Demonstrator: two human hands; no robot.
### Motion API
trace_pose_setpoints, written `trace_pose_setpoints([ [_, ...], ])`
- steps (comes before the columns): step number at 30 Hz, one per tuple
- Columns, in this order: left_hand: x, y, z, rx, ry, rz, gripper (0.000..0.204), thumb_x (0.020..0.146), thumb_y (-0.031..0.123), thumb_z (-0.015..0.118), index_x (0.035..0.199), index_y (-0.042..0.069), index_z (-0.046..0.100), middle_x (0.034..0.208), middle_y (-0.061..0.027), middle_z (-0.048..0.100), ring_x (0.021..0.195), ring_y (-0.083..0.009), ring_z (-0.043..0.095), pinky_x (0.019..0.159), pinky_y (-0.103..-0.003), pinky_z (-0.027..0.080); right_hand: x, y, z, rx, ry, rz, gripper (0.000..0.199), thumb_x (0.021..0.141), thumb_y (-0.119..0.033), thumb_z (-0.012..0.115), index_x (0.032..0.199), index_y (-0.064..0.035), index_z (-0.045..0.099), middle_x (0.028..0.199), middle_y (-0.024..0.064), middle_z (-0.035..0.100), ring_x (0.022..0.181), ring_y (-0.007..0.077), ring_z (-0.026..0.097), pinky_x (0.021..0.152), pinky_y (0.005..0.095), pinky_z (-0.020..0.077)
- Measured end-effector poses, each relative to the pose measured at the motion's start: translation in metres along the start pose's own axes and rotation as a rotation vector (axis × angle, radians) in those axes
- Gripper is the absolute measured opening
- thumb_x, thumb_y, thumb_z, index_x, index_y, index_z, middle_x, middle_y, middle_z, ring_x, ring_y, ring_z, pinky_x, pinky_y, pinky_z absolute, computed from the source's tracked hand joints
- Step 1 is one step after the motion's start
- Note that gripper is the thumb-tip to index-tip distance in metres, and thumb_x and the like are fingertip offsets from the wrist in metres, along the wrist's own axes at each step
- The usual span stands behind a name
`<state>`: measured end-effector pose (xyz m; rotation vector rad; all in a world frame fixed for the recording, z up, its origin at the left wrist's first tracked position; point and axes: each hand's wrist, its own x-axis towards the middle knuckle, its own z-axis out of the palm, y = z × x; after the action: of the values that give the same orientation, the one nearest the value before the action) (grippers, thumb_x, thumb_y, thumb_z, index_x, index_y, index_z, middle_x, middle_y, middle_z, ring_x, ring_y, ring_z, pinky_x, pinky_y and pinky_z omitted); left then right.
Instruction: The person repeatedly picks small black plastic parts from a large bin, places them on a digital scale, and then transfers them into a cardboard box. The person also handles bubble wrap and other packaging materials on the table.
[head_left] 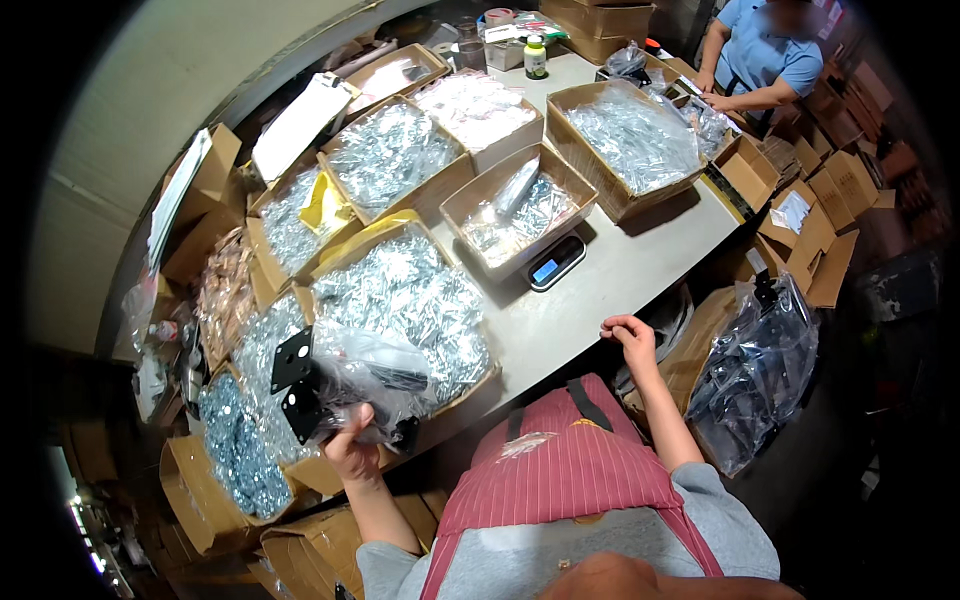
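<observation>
The left hand (pixel 350 450) is raised at the near left corner of the tabletop (pixel 600 290), forearm coming up from the lower edge, fingers closed in a firm grip on a clear plastic bag (pixel 365 375). The bag bulges above the hand and holds black flat plates (pixel 292 360) with holes, which show at its left side. It hangs just over the near edge of a big cardboard box (pixel 410 300) full of small packets of shiny metal parts.

The right hand (pixel 630 335) rests at the near edge of the tabletop, well apart from the bag, fingers curled loosely inward; its grip holds nothing that can be seen.

Behind the big box, near the middle of the tabletop, a shallower box (pixel 515 210) sits on a small scale (pixel 555 262) and holds a few clear packets. Toward the far right corner a wide box (pixel 630 140) is heaped with packets of metal parts. Along the left edge more boxes (pixel 390 155) hold similar shiny packets, one with a yellow sheet (pixel 325 205) in it. Off the right edge a large clear bag (pixel 755 375) of dark pieces stands among empty cartons (pixel 810 240). At the far right corner another person (pixel 760 55) in a blue shirt leans on the tabletop.
</observation>
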<state>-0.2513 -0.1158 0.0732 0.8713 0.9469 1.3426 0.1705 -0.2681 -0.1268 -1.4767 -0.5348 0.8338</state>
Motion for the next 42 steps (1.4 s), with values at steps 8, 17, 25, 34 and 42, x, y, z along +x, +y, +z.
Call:
trace_pose_setpoints([
  [8,0.030,-0.003,0.013,-0.174,0.036,-0.131,0.043,0.071,-0.007,0.065,0.114,-0.003,0.063,0.101,-0.0091,0.067,0.091,-0.0220,0.065,0.084,-0.034,0.052,0.103,-0.073,0.003,0.042,-0.040,0.305,0.033,0.099,-0.032,0.056,0.114,-0.0040,0.061,0.104,0.0046,0.064,0.088,0.0153,0.064,0.073,0.0294,0.0564],
  [17,0.025,-0.012,0.031,-0.289,0.364,0.025,0.033,0.079,0.007,0.066,0.110,-0.003,0.064,0.108,-0.0121,0.068,0.099,-0.0274,0.064,0.093,-0.043,0.052,0.217,-0.111,0.025,-0.133,-0.235,0.400,0.090,0.088,-0.074,0.048,0.151,-0.0123,0.033,0.149,0.0095,0.038,0.126,0.0230,0.045,0.098,0.0496,0.0439],
  [25,0.009,-0.021,0.106,-0.314,0.512,0.068,0.045,0.072,0.005,0.066,0.116,-0.002,0.062,0.114,-0.0124,0.065,0.106,-0.0296,0.061,0.096,-0.043,0.049,0.256,-0.137,0.047,-0.193,-0.426,0.353,0.070,0.081,-0.055,0.067,0.124,0.0003,0.061,0.113,0.0122,0.063,0.108,0.0223,0.053,0.092,0.0309,0.0380],
  [34,-0.001,-0.033,0.150,-0.312,0.507,0.025,0.055,0.077,0.014,0.068,0.128,-0.002,0.057,0.127,-0.0145,0.060,0.116,-0.0315,0.056,0.103,-0.047,0.043,0.223,-0.118,0.009,0.471,-0.588,0.744,0.036,0.077,-0.023,0.064,0.105,-0.0017,0.061,0.099,0.0094,0.065,0.085,0.0211,0.063,0.079,0.0385,0.0530],
  [42,0.041,-0.039,0.194,-0.338,0.287,-0.081,0.054,0.081,0.019,0.069,0.130,0.000,0.057,0.130,-0.0141,0.060,0.118,-0.0320,0.056,0.103,-0.047,0.044,0.229,-0.227,-0.083,0.759,-0.472,0.552,0.061,0.077,-0.019,0.063,0.131,0.0060,0.049,0.112,0.0187,0.064,0.100,0.0311,0.065,0.094,0.0435,0.0526],
])
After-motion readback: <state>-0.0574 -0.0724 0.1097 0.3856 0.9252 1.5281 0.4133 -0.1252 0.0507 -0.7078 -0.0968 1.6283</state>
